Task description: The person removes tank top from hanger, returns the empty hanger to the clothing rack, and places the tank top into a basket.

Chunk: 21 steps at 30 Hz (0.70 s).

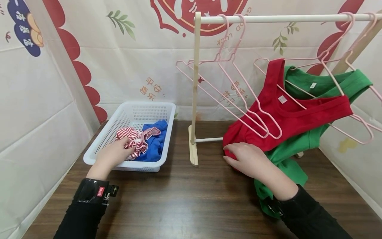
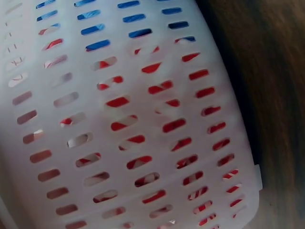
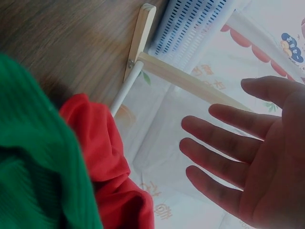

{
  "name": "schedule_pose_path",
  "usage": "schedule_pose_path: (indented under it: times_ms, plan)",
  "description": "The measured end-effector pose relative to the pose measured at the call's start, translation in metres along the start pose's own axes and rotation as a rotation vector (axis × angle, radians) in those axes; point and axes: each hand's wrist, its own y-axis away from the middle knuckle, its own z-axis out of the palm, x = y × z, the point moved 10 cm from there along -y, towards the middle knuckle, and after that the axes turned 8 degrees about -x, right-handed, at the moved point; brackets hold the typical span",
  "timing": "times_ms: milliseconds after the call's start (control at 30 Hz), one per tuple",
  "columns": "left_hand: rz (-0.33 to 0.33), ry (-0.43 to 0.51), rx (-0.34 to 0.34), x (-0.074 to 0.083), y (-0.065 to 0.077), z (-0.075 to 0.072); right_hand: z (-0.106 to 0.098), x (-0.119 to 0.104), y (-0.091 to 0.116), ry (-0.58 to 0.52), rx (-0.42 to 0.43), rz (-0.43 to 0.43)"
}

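Note:
Inside the white basket [image 1: 98,146] at the left, my left hand [image 1: 113,153] pinches a red-and-white striped garment [image 1: 138,141]. Blue cloth [image 1: 155,142] lies beside it. The left wrist view shows the basket wall [image 2: 90,109], with red stripes behind its slots; the fingers are hidden there. My right hand [image 1: 249,159], fingers extended and spread in the right wrist view, is right by the lower part of a red sleeveless top [image 1: 268,113]. That top hangs on a pink hanger in front of a green garment [image 1: 298,146], which trails down to the table.
A rack with a white rail [image 1: 277,19] and wooden post [image 1: 195,79] stands at the back right. Two bare pink hangers [image 1: 231,61] hang near its left end. A printed cloth backdrop [image 1: 125,66] encloses the dark wooden table [image 1: 179,199].

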Motion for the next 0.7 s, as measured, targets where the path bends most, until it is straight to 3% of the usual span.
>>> schedule_pose_path:
  times_ms: [167, 367, 700]
  plan:
    - [0.002, 0.013, 0.045, 0.001, 0.001, -0.003, 0.0, -0.001, 0.002, -0.001, -0.023, -0.001]
    - [0.128, 0.067, 0.193, 0.016, 0.0, -0.014, -0.003, 0.002, 0.004, 0.002, 0.007, 0.003]
    - [0.17, 0.012, 0.235, 0.041, 0.011, -0.021, -0.015, -0.003, 0.011, 0.013, 0.066, -0.019]
